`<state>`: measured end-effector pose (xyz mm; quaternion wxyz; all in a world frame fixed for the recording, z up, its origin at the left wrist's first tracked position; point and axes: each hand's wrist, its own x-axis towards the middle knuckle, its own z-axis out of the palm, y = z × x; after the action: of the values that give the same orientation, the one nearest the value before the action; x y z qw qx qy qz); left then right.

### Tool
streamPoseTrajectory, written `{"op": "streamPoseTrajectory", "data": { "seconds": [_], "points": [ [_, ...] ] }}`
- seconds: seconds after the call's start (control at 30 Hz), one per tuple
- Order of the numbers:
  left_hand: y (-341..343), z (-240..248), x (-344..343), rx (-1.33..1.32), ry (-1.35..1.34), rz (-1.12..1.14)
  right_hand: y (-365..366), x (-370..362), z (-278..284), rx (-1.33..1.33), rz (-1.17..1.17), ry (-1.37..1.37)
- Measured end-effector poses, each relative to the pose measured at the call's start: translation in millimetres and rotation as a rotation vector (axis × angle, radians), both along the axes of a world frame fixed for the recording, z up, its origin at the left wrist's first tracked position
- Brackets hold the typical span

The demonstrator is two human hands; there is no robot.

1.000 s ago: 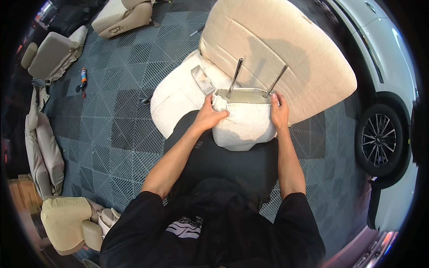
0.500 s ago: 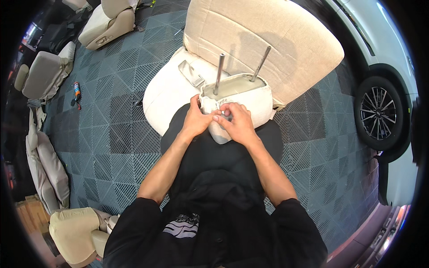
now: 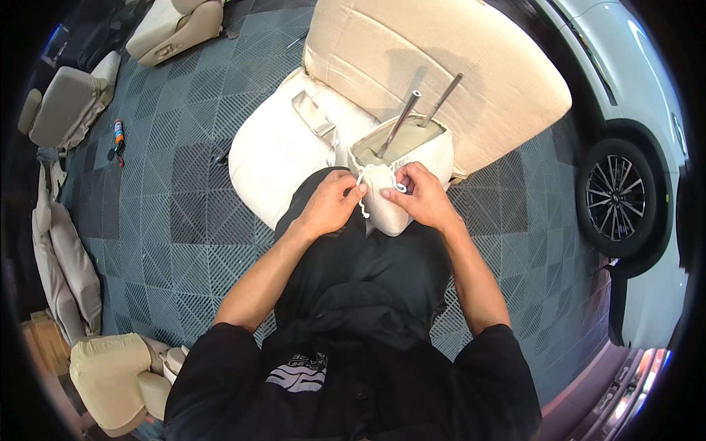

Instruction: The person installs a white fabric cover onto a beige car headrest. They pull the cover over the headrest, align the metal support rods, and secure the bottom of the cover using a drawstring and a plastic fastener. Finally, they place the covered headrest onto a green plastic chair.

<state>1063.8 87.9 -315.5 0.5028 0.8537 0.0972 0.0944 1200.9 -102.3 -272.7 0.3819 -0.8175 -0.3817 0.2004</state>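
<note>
A car headrest in a cream fabric cover (image 3: 390, 209) rests upside down on my lap, its two metal posts (image 3: 401, 121) pointing up and away to the right. A thin white drawstring (image 3: 365, 208) comes out at the cover's near edge. My left hand (image 3: 329, 201) pinches one side of this cord, whose loose end dangles below the fingers. On the other side, my right hand (image 3: 425, 197) is closed on the cord, with a white loop showing by its fingertips. Its thumb lies against the fabric.
Just ahead stands a cream-covered car seat with a tall backrest (image 3: 434, 66) and a seat cushion (image 3: 276, 158); a strap with a buckle (image 3: 315, 116) lies on it. More covered seats (image 3: 73, 106) stand at the left. A white car's wheel (image 3: 616, 197) is at right.
My hands have moved apart from each other, and the white cord now shows between them. The headrest has tilted, so its posts lean farther right.
</note>
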Motion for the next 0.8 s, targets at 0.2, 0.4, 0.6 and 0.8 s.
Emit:
{"op": "streamPoseTrajectory", "data": {
  "seconds": [0.2,0.4,0.6,0.8],
  "points": [
    [25.8,44.7,6.7,-0.585,-0.2,-0.023,-10.0,11.1,23.6,-0.01,0.122,0.116],
    [2.7,41.8,54.2,-1.515,-0.398,-0.07,10.2,12.3,26.0,0.54,-0.054,0.255],
    [34.4,21.3,65.4,-1.598,-0.269,0.242,2.8,31.8,10.6,0.906,-0.32,0.932],
    [51.0,22.1,49.6,-1.212,-0.203,0.079,-31.9,52.1,-6.8,0.812,-0.495,0.944]
  ]
}}
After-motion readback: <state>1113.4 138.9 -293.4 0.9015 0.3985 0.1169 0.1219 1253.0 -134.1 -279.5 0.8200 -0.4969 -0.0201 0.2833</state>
